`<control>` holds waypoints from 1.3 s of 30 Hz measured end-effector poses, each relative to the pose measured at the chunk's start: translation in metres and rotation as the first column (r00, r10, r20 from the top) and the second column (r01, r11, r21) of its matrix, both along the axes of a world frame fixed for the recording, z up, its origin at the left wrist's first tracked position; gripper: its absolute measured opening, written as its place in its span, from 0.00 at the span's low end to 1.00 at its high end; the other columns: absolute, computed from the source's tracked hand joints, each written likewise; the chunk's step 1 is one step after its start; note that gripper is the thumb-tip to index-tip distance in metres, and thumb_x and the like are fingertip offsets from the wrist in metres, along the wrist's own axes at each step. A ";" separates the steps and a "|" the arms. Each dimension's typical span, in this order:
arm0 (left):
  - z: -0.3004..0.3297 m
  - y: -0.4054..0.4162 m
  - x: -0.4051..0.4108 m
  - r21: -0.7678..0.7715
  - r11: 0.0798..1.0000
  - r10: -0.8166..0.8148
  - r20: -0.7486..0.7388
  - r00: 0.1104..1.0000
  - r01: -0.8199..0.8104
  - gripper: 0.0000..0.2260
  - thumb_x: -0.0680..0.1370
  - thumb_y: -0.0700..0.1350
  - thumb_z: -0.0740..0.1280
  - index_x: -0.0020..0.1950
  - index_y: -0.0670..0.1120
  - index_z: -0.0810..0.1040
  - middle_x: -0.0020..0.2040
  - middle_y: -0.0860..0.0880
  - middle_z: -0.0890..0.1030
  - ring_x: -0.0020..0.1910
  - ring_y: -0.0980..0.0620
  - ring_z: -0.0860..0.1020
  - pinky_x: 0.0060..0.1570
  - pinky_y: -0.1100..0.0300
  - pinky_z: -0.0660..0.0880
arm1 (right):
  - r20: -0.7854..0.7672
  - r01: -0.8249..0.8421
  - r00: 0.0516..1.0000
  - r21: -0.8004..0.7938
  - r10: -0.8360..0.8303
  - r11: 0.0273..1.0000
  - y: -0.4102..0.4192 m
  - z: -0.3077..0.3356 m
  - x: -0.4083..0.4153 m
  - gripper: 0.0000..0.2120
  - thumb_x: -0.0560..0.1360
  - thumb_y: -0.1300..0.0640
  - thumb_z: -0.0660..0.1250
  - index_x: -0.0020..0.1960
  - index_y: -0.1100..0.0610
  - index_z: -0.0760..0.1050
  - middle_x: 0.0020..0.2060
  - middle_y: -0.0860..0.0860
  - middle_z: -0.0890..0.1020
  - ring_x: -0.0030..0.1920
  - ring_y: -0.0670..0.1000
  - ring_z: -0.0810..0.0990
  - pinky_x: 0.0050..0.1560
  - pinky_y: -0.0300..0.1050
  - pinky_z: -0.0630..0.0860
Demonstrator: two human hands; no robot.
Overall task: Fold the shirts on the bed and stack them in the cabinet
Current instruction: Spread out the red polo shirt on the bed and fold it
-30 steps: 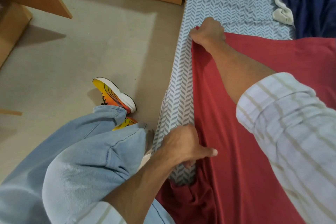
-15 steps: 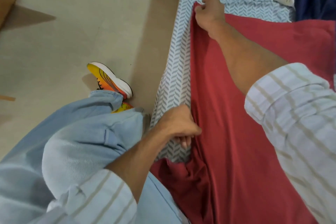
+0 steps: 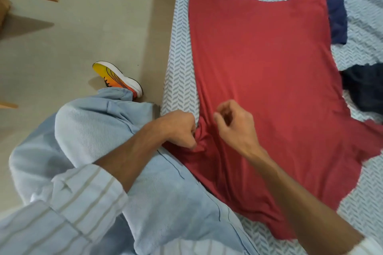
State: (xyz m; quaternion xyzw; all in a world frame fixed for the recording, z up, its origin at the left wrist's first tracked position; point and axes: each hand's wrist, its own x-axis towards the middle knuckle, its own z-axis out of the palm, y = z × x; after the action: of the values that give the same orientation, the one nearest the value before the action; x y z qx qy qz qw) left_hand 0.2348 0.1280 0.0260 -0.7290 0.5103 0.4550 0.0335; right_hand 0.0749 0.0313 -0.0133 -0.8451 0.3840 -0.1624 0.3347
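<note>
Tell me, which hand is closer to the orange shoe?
Left. The left hand grips the red shirt at the bed edge nearest the shoe; the right hand is farther over the shirt.
</note>
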 end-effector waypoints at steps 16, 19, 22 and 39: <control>0.047 -0.034 -0.086 0.488 0.767 0.622 -0.725 0.295 -0.416 0.28 0.80 0.65 0.58 0.68 0.45 0.68 0.58 0.33 0.79 0.51 0.38 0.84 0.47 0.47 0.82 | 0.153 -0.154 0.853 0.987 -0.500 0.040 0.025 0.034 -0.105 0.39 0.75 0.27 0.46 0.68 0.52 0.75 0.63 0.57 0.81 0.57 0.58 0.83 0.48 0.53 0.82; 0.039 -0.040 -0.094 0.330 0.807 0.565 -0.671 0.479 -0.490 0.21 0.83 0.55 0.62 0.66 0.40 0.73 0.56 0.35 0.82 0.50 0.36 0.84 0.45 0.45 0.83 | 0.106 -0.160 0.738 0.987 -0.666 -0.020 0.014 0.028 -0.128 0.41 0.72 0.26 0.55 0.65 0.59 0.79 0.63 0.62 0.80 0.64 0.62 0.79 0.64 0.63 0.75; 0.022 -0.044 -0.085 -0.129 0.829 0.445 -0.436 0.782 -0.544 0.10 0.80 0.40 0.66 0.61 0.46 0.78 0.53 0.44 0.83 0.44 0.48 0.85 0.37 0.61 0.80 | 0.079 -0.074 0.717 0.997 -0.693 0.038 0.015 0.025 -0.146 0.26 0.74 0.40 0.63 0.56 0.60 0.85 0.55 0.58 0.85 0.54 0.56 0.85 0.58 0.55 0.81; 0.010 -0.111 -0.045 0.014 0.921 -0.389 0.089 0.917 0.390 0.11 0.69 0.44 0.76 0.38 0.57 0.76 0.33 0.58 0.80 0.34 0.56 0.79 0.36 0.60 0.74 | 0.162 0.052 0.744 0.954 -0.649 0.297 0.026 0.025 -0.154 0.17 0.79 0.70 0.62 0.59 0.52 0.78 0.44 0.48 0.84 0.39 0.47 0.82 0.29 0.46 0.81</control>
State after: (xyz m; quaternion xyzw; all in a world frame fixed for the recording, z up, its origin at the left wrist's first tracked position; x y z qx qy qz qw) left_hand 0.1897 0.0168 0.0359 -0.6327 0.6441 0.4048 0.1447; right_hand -0.0794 0.0569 0.0112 -0.3242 0.4833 -0.2216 0.7824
